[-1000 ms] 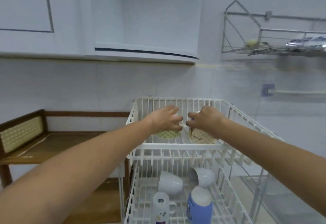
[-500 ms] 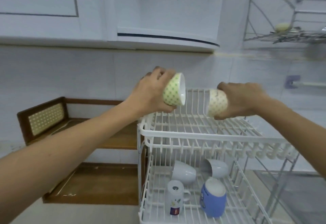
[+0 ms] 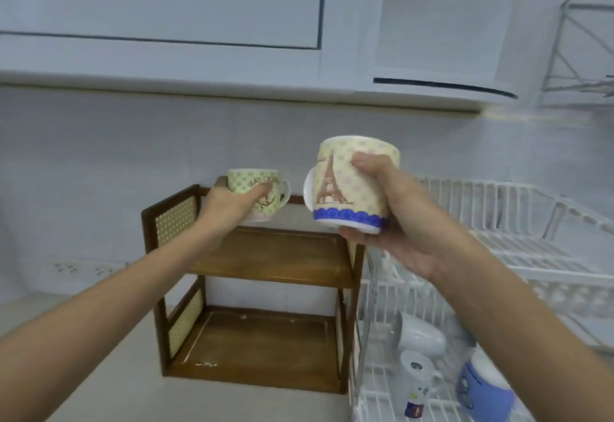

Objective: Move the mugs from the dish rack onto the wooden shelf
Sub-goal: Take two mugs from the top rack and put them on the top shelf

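Note:
My left hand (image 3: 229,207) grips a green dotted mug (image 3: 257,190) upright, just above the back of the top level of the wooden shelf (image 3: 275,255). My right hand (image 3: 395,222) holds a cream mug with an Eiffel Tower print and blue band (image 3: 349,185), upright in the air to the right of the shelf's top level. The white dish rack (image 3: 518,245) stands right of the shelf. On its lower level lie a white mug (image 3: 420,338), a small printed white mug (image 3: 415,385) and a blue mug (image 3: 481,391).
White wall cabinets (image 3: 199,22) hang overhead. A wire wall rack (image 3: 584,49) is at the upper right. The shelf's lower level (image 3: 262,345) is bare wood. A light counter (image 3: 109,381) spreads to the left, with wall sockets (image 3: 83,268) behind it.
Both hands have lifted the two mugs off the dish rack's upper level, turned them upright and carried them left toward the wooden shelf. My view has swung left.

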{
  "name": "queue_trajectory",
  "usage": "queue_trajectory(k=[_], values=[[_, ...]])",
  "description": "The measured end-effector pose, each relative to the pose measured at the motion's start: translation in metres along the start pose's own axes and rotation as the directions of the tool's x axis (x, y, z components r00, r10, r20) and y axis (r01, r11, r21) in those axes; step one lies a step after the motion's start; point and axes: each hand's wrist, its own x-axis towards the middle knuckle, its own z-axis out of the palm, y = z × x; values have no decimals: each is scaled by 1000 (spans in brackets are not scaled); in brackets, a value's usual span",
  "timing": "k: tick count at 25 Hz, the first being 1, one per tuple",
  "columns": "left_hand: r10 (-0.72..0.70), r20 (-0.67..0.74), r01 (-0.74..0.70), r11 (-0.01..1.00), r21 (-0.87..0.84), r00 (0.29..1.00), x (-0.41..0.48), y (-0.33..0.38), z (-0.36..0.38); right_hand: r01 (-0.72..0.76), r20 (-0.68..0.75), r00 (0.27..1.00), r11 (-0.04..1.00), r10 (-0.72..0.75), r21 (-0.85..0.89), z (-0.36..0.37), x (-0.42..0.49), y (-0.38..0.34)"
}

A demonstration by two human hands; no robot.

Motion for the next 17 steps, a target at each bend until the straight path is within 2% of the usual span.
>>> queue_trajectory(k=[3, 6, 8, 12, 17], values=[[-115, 6, 115, 992, 46, 993, 25, -41, -24, -71, -52, 996, 996, 74, 62, 60, 25, 42], [-126, 40, 120, 984, 130, 991, 40, -78, -39, -32, -252, 968, 984, -13, -173, 88, 74, 81], [-127, 28, 122, 981, 150, 991, 46, -97, -42, -73, -333, 942, 940, -45, -334, 91, 108, 107], [-97, -14, 98, 981, 166, 995, 60, -124, -44, -209, -420, 908, 880, 12, -427, 93, 157, 156], [-106, -5, 105, 985, 136, 994, 71, -151, -38, -226, -416, 909, 814, -21, -536, 92, 187, 196]])
